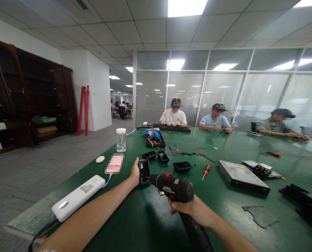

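Observation:
My left hand [135, 172] grips a small black open-fronted plastic box [144, 171], held up on its edge over the green table. Wrapped round the handle of a black cordless drill [175, 187] is my right hand [189, 209]. The drill's chuck points left at the open side of the box; whether a bit touches anything inside I cannot tell. Behind the held box lie more black plastic boxes, one at the back left [149, 155], one beside it [163, 157] and one to the right [182, 166]. A screwdriver [207, 170] with an orange handle lies right of them.
A white power bank [78, 197], a pink phone [114, 163] and a clear jar [121, 140] line the left edge. On the right lie a metal disc drive [243, 176] and black parts [304, 203]. Three people sit along the far side near a tray of wires [156, 137].

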{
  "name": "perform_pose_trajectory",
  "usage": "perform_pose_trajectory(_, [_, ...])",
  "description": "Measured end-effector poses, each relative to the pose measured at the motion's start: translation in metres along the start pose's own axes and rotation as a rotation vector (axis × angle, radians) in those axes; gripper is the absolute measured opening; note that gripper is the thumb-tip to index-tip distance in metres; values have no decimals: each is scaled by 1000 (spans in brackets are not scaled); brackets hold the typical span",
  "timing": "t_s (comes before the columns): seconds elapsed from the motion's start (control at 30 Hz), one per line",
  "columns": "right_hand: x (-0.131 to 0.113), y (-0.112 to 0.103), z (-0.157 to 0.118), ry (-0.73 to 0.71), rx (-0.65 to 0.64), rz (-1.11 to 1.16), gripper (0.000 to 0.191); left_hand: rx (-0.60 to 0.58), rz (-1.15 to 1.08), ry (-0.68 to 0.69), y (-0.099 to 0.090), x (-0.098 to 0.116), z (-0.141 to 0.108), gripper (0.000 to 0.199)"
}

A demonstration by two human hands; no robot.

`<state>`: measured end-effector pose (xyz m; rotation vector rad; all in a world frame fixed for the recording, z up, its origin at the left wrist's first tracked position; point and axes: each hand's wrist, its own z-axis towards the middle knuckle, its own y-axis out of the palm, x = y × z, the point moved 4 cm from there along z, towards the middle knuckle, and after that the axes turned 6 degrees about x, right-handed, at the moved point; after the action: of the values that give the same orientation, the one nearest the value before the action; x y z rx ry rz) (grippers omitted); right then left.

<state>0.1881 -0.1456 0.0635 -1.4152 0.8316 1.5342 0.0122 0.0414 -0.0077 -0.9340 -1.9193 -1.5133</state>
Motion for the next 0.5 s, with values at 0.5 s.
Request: perform_pose_trajectory(0.5, [0,0,0,23,22,-19,29,10,12,-39,0,-1,-2,42])
